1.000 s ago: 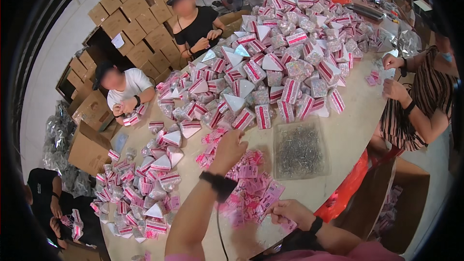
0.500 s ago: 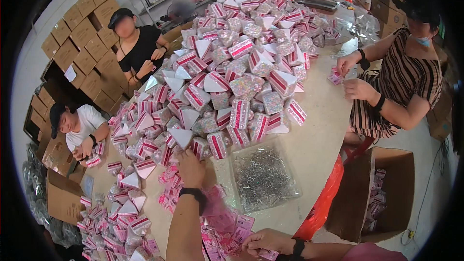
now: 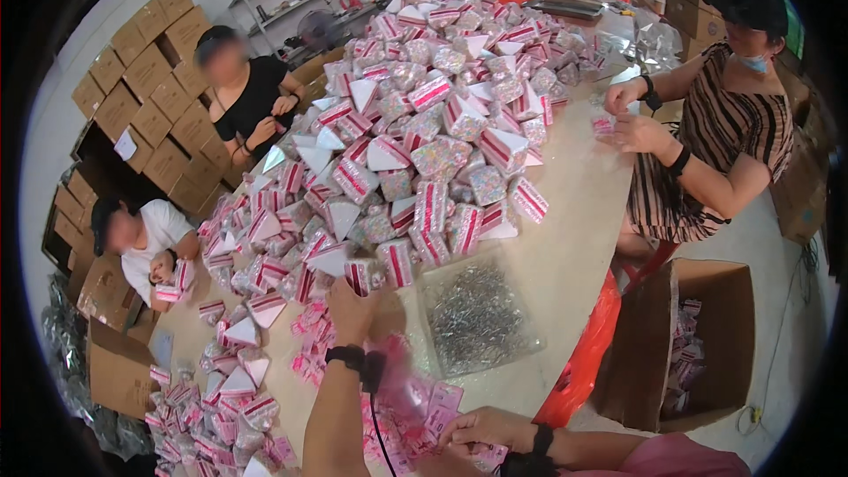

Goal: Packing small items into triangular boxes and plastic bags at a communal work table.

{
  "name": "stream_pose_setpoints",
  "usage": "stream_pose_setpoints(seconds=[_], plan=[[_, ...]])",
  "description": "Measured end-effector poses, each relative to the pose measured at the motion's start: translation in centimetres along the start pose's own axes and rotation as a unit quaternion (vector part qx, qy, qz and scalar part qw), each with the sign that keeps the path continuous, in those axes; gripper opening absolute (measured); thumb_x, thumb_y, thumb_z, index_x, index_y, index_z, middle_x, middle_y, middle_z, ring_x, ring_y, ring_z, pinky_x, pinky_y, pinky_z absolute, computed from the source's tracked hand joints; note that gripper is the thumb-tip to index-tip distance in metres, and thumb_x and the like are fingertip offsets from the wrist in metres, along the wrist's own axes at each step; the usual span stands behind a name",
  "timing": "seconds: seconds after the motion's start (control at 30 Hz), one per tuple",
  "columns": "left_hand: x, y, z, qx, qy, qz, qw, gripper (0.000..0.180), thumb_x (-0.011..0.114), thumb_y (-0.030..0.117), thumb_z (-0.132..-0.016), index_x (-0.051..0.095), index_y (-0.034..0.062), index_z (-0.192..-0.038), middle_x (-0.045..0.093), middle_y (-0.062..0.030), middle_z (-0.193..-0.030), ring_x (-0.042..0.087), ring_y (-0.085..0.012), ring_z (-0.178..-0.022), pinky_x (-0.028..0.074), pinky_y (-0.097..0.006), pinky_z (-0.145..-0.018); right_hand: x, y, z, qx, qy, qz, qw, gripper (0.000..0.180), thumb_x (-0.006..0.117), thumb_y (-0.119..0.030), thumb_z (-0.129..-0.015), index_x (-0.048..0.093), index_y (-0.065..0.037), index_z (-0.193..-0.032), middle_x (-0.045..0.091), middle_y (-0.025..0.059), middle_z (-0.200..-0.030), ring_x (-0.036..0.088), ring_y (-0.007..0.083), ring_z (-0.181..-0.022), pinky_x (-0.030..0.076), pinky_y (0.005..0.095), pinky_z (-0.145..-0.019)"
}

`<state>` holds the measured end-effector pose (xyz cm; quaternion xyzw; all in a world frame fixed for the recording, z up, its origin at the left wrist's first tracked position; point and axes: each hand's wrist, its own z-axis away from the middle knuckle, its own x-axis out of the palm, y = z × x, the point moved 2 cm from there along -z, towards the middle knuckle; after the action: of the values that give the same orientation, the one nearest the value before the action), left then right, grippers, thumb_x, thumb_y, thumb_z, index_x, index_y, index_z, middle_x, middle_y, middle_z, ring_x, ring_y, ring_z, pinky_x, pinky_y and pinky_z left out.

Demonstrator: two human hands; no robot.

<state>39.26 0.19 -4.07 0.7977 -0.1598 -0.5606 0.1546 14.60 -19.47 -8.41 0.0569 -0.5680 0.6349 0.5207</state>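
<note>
Left hand [image 3: 352, 305] seemingly on triangular box [image 3: 367, 276]

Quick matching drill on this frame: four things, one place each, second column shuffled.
Things:
1. left hand
2. right hand
3. clear bag of silver bits
4. open carton

Places:
A. on the floor, right of the table
B. on the pink flat packs at the near edge
C. reaching to the foot of the big pile
D. on the table between pile and near edge

Pairs: 1-C, 2-B, 3-D, 4-A
</note>
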Motion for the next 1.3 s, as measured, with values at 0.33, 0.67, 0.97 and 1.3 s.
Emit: stream_pose_setpoints(seconds=[0.33, 0.67, 0.97, 1.3], plan=[[-11.1, 0.9, 18.2, -0.210, -0.025, 0.570, 0.794, 0.052, 0.070, 0.005, -0.075, 0.044, 0.0018, -0.120, 0.058, -0.0064, -0.107, 0.057, -0.0143, -0.092, 0.048, -0.027, -0.077, -0.1, 0.9, -0.5, -0.017, 0.042, 0.072, 0.996, 0.024, 0.050, -0.017, -0.092, 0.063, -0.002, -0.106, 0.059, 0.0000, -0.069, 0.052, 0.0055, -0.059, 0.041, 0.0189, -0.053], [-14.7, 1.1, 32.4, -0.281, 0.006, 0.648, 0.708, 0.070, 0.070, 0.002, -0.076, 0.029, 0.0010, -0.133, 0.050, -0.0096, -0.121, 0.051, -0.0182, -0.112, 0.044, -0.031, -0.094, 10.3, -1.5, 1.3, -0.202, 0.087, 0.267, 0.938, 0.016, 0.056, -0.004, -0.087, 0.065, 0.001, -0.099, 0.063, 0.0049, -0.074, 0.058, 0.0099, -0.064, 0.046, 0.0230, -0.058], [-17.4, 4.0, 34.5, -0.260, 0.069, 0.628, 0.731, 0.067, 0.071, 0.005, -0.075, 0.032, 0.0041, -0.130, 0.052, -0.0092, -0.118, 0.053, -0.0186, -0.107, 0.046, -0.031, -0.088, 16.2, -2.2, 3.7, -0.382, 0.098, 0.577, 0.715, 0.019, 0.057, -0.006, -0.084, 0.061, -0.002, -0.102, 0.063, 0.0160, -0.087, 0.062, 0.0314, -0.076, 0.050, 0.0366, -0.067], [-17.4, 5.0, 35.5, -0.259, 0.069, 0.642, 0.718, 0.080, 0.070, -0.001, -0.075, 0.020, 0.0036, -0.138, 0.046, -0.0135, -0.126, 0.049, -0.0226, -0.116, 0.042, -0.035, -0.099, 17.5, -2.2, 4.4, -0.440, 0.103, 0.623, 0.638, 0.017, 0.059, -0.007, -0.076, 0.056, 0.000, -0.092, 0.059, 0.0128, -0.075, 0.060, 0.0297, -0.069, 0.048, 0.0387, -0.059]])
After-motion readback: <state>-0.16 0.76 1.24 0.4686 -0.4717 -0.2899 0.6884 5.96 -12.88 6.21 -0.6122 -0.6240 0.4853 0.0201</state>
